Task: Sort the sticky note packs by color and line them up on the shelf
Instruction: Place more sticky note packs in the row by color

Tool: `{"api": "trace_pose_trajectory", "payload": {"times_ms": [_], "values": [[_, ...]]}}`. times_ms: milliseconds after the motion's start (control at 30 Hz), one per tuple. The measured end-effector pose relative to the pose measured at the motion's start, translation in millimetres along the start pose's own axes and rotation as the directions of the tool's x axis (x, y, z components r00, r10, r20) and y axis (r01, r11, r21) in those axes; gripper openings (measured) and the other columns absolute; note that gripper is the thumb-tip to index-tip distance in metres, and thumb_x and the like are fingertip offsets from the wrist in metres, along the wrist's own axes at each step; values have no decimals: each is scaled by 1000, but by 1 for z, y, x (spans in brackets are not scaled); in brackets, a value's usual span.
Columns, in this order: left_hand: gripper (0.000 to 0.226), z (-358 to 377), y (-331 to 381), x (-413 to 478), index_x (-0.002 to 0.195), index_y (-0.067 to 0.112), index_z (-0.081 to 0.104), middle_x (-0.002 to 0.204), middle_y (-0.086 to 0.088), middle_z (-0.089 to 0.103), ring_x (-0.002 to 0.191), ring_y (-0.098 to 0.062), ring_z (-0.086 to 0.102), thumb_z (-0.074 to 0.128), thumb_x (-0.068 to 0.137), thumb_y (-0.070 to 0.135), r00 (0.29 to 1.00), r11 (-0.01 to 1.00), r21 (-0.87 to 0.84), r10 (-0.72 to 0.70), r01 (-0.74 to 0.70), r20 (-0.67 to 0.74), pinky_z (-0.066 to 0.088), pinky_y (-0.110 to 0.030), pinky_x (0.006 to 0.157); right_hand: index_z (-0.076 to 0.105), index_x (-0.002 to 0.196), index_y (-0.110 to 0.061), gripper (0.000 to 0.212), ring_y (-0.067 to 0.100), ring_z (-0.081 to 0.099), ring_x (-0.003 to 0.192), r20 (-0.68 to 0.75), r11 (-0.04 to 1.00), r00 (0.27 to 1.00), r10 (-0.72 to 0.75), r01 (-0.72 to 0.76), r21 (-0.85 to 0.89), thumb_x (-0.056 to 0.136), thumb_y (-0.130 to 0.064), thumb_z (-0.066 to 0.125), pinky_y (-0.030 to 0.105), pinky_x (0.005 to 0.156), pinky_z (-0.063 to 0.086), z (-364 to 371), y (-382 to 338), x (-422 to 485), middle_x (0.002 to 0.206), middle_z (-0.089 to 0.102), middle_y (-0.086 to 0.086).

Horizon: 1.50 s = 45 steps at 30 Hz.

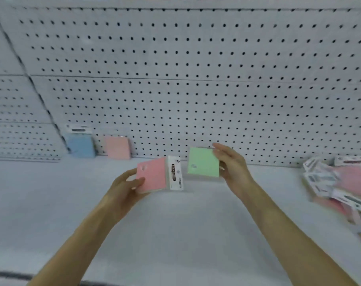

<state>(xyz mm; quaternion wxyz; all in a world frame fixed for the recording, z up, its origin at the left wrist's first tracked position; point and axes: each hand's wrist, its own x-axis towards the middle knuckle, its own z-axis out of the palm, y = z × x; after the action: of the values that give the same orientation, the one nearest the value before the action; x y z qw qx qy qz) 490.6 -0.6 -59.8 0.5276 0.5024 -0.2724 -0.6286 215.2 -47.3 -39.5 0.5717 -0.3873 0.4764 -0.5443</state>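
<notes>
View from head cam, looking down at a white shelf [175,228] w/ a white pegboard [196,69] as its back wall. Two bare forearms reach in from the bottom edge. The left hand [127,185] pinches a pink pack [152,175] of sticky notes by its lower left corner, thumb on the front face, other fingers hidden behind it. That pack is in the air above the shelf, tilted, its white header card [175,173] w/ black lettering turned to the right. The right hand [232,164] holds a green pack [203,162] by its right edge, fingers reaching along the top right corner; the exact grip is blurred, thumb not clear. The green pack is also off the shelf, just right of the pink one and a bit higher, the two near each other but not touching. At back left, 2 packs stand on the shelf, leaning on the pegboard: a blue pack [81,145] w/ its white header up, and just right of it a leaning pink pack [117,147]. At far right, a loose heap of packs [340,182] lies on the shelf, mostly pink w/ white headers, overlapping at odd angles and partly cut off by the frame edge. Whole scene is soft w/ motion blur.
</notes>
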Motion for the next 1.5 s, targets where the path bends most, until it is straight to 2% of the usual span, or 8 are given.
{"api": "trace_pose_trajectory", "payload": {"times_ms": [200, 333, 467, 533, 633, 800, 1200, 1500], "values": [[34, -90, 16, 1, 113, 14, 57, 96, -10, 69, 71, -17, 67, 57, 86, -5, 973, 972, 148, 198, -180, -119, 55, -28, 63, 65, 105, -8, 24, 16, 65, 83, 6, 999, 999, -45, 45, -25, 82, -3, 67, 25, 64, 52, 109, 55, 16, 96, 71, 2], [64, -121, 23, 16, 123, 30, 52, 103, -6, 65, 86, -24, 63, 67, 76, -10, 953, 932, 266, 283, -246, -110, 53, -40, 72, 60, 114, -17, 35, 15, 64, 91, 45, 973, 979, -199, 203, -111, 85, 3, 60, 27, 75, 52, 144, 71, 26, 110, 67, 1], [50, -128, 31, 36, 114, 19, 57, 106, -10, 62, 83, -24, 62, 63, 78, -15, 939, 875, 374, 342, -307, -30, 55, -33, 60, 41, 132, -41, 62, 14, 60, 90, 78, 965, 973, -218, 227, -135, 88, -2, 59, 29, 90, 47, 154, 79, 36, 107, 71, -3], [45, -128, 31, 44, 108, 17, 59, 105, -13, 62, 81, -27, 63, 64, 76, -14, 935, 863, 396, 352, -313, -29, 53, -35, 60, 44, 133, -35, 59, 15, 61, 94, 65, 969, 975, -211, 218, -121, 88, -2, 59, 31, 91, 46, 151, 81, 40, 107, 71, 0], [43, -129, 30, 57, 100, 24, 59, 99, -6, 65, 83, -28, 63, 66, 75, -11, 924, 848, 413, 381, -333, -38, 51, -34, 57, 62, 115, -16, 36, 18, 64, 96, 33, 971, 976, -214, 216, -104, 85, 4, 59, 39, 91, 47, 151, 77, 48, 107, 71, 3], [43, -126, 33, 69, 101, 24, 58, 98, 1, 65, 88, -29, 63, 68, 76, -9, 922, 848, 402, 387, -346, -24, 52, -32, 55, 65, 95, -18, 30, 13, 63, 84, -32, 952, 963, -268, 259, -165, 81, 8, 61, 27, 75, 48, 155, 64, 66, 90, 72, -6], [42, -130, 29, 80, 105, 21, 58, 103, -1, 66, 94, -31, 63, 69, 75, -7, 904, 832, 404, 426, -379, -28, 51, -33, 64, 41, 113, -17, 59, -2, 53, 84, -97, 785, 901, -422, 310, -536, 69, 0, 77, 7, 69, 44, 160, 94, 88, 100, 54, -9], [36, -132, 27, 85, 101, 21, 57, 100, 0, 67, 91, -31, 65, 73, 76, 0, 894, 836, 403, 439, -373, -84, 51, -30, 61, 54, 92, -15, 34, -2, 54, 71, -158, 756, 913, -376, 204, -622, 72, -22, 80, 9, 61, 42, 157, 103, 93, 78, 57, -15]]}}
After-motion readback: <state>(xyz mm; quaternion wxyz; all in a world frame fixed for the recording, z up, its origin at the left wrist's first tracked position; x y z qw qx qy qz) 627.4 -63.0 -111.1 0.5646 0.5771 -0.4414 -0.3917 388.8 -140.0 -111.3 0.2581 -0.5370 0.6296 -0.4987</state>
